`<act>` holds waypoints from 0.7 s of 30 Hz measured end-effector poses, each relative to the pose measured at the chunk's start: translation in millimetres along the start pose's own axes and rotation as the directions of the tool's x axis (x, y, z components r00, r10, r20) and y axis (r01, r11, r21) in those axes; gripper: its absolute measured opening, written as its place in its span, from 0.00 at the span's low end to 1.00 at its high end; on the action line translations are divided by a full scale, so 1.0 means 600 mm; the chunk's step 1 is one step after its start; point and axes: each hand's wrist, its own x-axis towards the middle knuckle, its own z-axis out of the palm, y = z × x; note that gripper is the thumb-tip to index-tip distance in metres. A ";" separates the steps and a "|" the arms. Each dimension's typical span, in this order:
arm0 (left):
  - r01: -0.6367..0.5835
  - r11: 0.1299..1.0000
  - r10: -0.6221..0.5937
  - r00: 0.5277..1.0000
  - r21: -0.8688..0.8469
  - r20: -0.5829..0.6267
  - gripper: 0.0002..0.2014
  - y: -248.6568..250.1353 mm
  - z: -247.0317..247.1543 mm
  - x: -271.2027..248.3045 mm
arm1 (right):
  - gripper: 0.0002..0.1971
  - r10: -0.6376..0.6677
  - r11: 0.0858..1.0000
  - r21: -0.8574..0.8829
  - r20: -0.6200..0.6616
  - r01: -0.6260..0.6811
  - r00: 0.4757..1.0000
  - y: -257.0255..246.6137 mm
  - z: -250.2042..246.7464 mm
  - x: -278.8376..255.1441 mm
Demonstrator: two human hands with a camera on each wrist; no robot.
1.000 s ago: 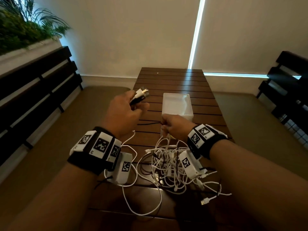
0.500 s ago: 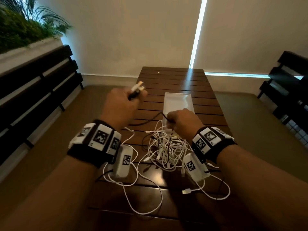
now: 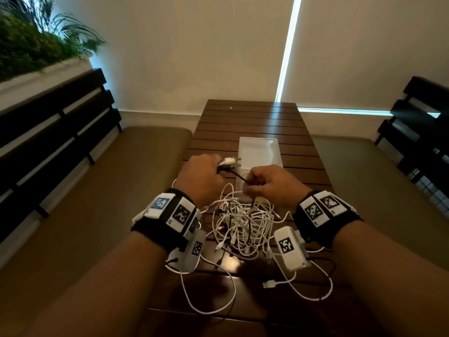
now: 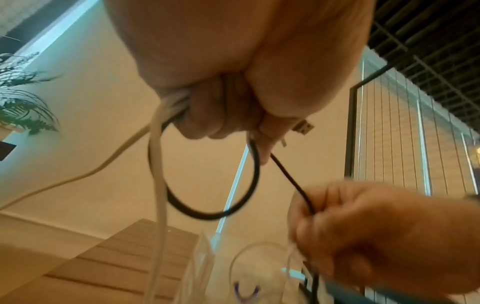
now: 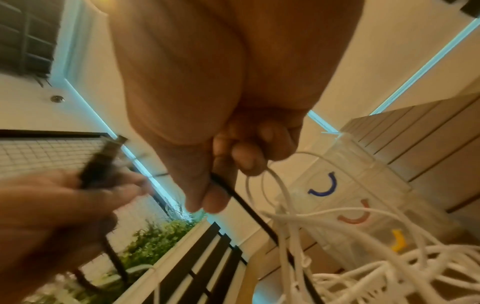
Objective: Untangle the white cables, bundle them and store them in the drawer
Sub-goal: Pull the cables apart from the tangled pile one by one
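Note:
A tangle of white cables (image 3: 243,222) lies on the dark slatted table (image 3: 252,122), partly lifted toward my hands. My left hand (image 3: 206,173) grips white plug ends (image 3: 229,162) together with a black cable (image 4: 249,181), which hangs in a loop below the fist. My right hand (image 3: 264,183) pinches that black cable (image 5: 233,197) between thumb and forefinger, and a thin white cable (image 5: 259,176) runs under its curled fingers. Behind the hands stands a small white drawer unit (image 3: 258,149); its front shows coloured handles (image 5: 323,188).
A loose white USB plug (image 3: 269,284) and long cable loops (image 3: 213,305) trail across the near table edge. Dark slatted benches (image 3: 56,127) flank the table on both sides. A planter with greenery (image 3: 31,49) sits at the upper left.
My hands have come close together above the tangle. The left hand dropped and moved right with its plugs; the right hand now pinches the black cable close to the left fist.

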 end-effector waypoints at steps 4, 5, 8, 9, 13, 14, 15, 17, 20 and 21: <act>0.038 0.998 -0.053 0.945 -0.051 -0.321 0.10 -0.030 -0.067 0.013 | 0.06 0.120 0.977 -0.201 0.237 -0.072 0.964 0.058 0.013 -0.002; 0.072 0.997 -0.079 0.935 -0.033 -0.347 0.10 -0.044 -0.082 0.016 | 0.07 0.136 0.974 -0.210 0.226 -0.088 0.964 0.069 0.015 -0.006; 0.200 0.966 -0.152 0.951 0.163 -0.270 0.09 -0.079 -0.084 0.014 | 0.05 0.132 0.991 -0.022 0.015 -0.132 0.991 0.066 0.010 -0.010; 0.232 0.950 -0.178 0.952 0.207 -0.249 0.11 -0.083 -0.073 0.010 | 0.04 0.113 0.994 0.021 -0.067 -0.111 0.991 0.058 0.010 -0.005; 0.172 0.955 -0.129 0.975 0.242 -0.183 0.12 -0.062 -0.022 -0.005 | 0.01 0.035 0.951 -0.307 -0.022 -0.040 0.999 0.033 0.020 0.014; 0.103 0.958 -0.072 0.990 0.267 -0.125 0.11 -0.053 -0.006 -0.008 | 0.03 0.018 0.919 -0.394 0.037 -0.002 0.999 0.025 0.025 0.014; 0.031 0.960 -0.016 0.998 0.279 -0.056 0.11 -0.043 0.009 -0.010 | 0.04 0.001 0.902 -0.431 0.068 0.029 0.998 0.019 0.028 0.016; -0.051 0.972 0.034 0.996 0.229 0.078 0.13 -0.031 0.039 -0.013 | 0.05 -0.037 0.933 -0.353 0.085 0.065 0.996 0.004 0.028 0.016; -0.036 0.987 0.004 0.981 0.159 0.196 0.13 -0.030 0.066 -0.009 | 0.08 -0.101 0.967 -0.225 0.078 0.117 0.992 -0.004 0.022 0.016; -0.016 0.992 -0.011 0.979 0.126 0.206 0.12 -0.031 0.068 -0.007 | 0.06 -0.108 0.972 -0.204 0.064 0.119 0.992 -0.004 0.019 0.015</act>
